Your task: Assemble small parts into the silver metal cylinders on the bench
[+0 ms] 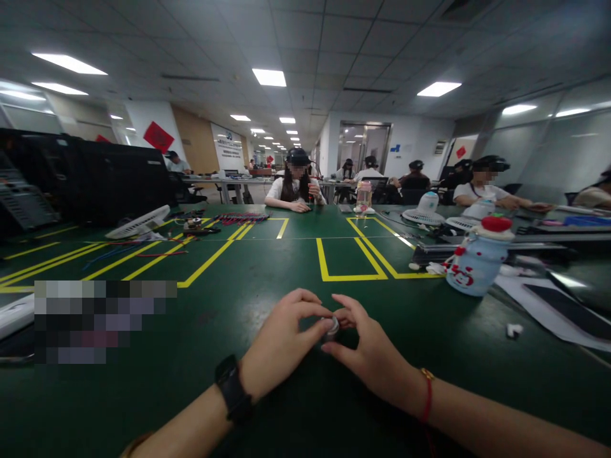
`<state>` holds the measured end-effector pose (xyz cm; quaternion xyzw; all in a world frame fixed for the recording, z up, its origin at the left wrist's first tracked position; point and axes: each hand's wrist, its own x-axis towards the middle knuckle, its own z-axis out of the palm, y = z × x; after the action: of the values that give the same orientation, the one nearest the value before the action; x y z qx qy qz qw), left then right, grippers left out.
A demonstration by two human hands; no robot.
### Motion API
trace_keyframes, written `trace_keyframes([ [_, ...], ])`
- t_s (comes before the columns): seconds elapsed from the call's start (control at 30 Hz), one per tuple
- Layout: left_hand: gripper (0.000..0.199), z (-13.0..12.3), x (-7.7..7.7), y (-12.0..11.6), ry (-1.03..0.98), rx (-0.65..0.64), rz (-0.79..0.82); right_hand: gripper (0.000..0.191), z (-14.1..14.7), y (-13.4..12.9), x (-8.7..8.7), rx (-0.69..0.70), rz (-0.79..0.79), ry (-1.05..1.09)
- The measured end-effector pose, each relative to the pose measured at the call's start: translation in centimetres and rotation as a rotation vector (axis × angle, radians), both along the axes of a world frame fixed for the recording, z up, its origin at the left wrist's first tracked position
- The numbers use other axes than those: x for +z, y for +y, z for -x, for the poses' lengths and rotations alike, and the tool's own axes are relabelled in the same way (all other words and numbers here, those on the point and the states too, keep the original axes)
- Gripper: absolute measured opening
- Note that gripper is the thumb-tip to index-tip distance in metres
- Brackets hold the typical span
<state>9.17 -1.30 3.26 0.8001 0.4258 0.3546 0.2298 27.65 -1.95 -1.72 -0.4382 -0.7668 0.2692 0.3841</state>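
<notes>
A small round silver-grey object (333,328) stands on the dark green table (214,318) between my hands. My left hand (286,334), with a black watch on its wrist, has its thumb and fingers on the object's left side. From the right, my right hand (372,346), with a red string bracelet, curves round the object with thumb and fingers apart. The thumb of my right hand is close to the object's lower right; whether it touches cannot be made out. Fingers hide part of the object.
A blue bottle with a red lid (480,257) stands at the right, near a dark phone (568,308) on paper and a small white item (514,330). Wires (243,218) lie at the back left. A person (296,184) sits opposite.
</notes>
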Motion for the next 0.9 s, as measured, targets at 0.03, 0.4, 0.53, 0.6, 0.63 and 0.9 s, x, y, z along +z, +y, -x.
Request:
trace_keyframes([
  [0.03, 0.017, -0.1, 0.1, 0.1, -0.024, 0.011, -0.012, 0.07, 0.0, 0.0, 0.0, -0.005, -0.006, -0.001],
  [0.4, 0.017, 2.4, -3.8, 1.4, 0.265, 0.022, 0.074, 0.054, 0.0, -0.1, 0.0, -0.033, -0.08, -0.022],
  [0.53, 0.022, 2.2, -3.9, 1.5, 0.288, -0.02, 0.089, 0.056, -0.4, -0.3, 0.6, -0.072, -0.101, -0.049],
  [0.6, 0.029, 2.9, -3.2, 1.3, 0.225, -0.011, 0.134, 0.054, -2.2, -0.4, 1.4, -0.149, -0.126, -0.071],
  [0.63, 0.032, 3.5, -2.8, 1.1, 0.19, 0.004, 0.163, 0.05, -3.7, -0.5, 1.8, -0.212, -0.141, -0.091],
  [0.9, 0.046, 7.4, -2.0, 0.8, 0.079, 0.17, 0.387, 0.048, -20.3, -0.5, 1.0, -0.803, -0.081, -0.411],
])
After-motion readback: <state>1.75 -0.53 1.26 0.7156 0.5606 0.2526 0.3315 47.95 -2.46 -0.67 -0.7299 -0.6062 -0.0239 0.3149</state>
